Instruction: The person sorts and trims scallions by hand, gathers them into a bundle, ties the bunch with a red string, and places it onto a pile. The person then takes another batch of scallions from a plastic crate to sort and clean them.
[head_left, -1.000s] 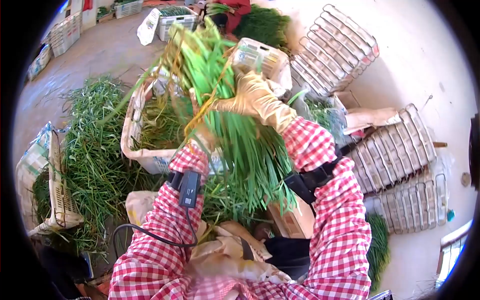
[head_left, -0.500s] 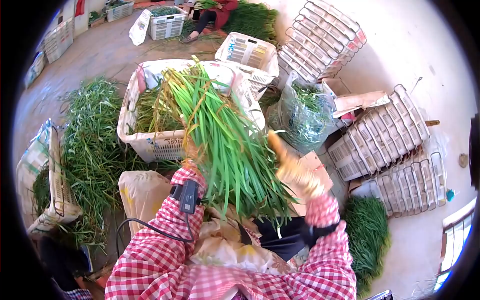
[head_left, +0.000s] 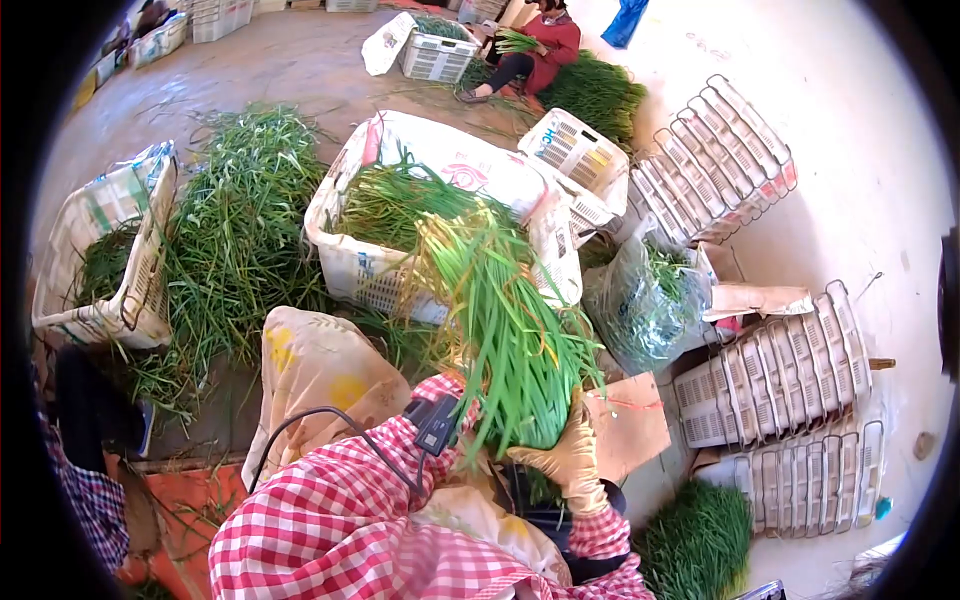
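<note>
**The right hand (head_left: pixel 570 462) is back on the green bunch (head_left: pixel 522 345)**

A moment ago, this hand was away from the leaves. Now it cups the leafy end between its thumb and fingers. The left hand (head_left: pixel 455 368) is mostly hidden behind the leaves, so I cannot tell how it grips. The bunch hangs in front of the big white crate (head_left: pixel 385 283), its pale ends by the near rim. More greens lie inside. A leafy heap (head_left: pixel 240 225) sits left of it, and a clear bag (head_left: pixel 645 300) of greens sits right. Farther off, a person in red (head_left: pixel 548 50) holds some greens.
</note>
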